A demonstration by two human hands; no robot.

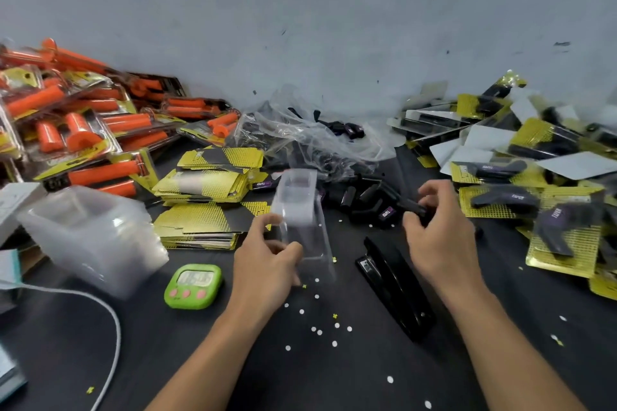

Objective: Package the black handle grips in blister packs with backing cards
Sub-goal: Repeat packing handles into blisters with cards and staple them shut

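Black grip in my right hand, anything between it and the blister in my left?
Nothing visible stands between the black grip in the right hand and the blister pack in the left hand; the stapler lies nearer you, off that line.

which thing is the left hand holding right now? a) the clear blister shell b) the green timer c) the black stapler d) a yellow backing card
A: the left hand grips the clear blister shell, while the green timer and black stapler lie untouched on the table and the right hand holds a black handle grip.
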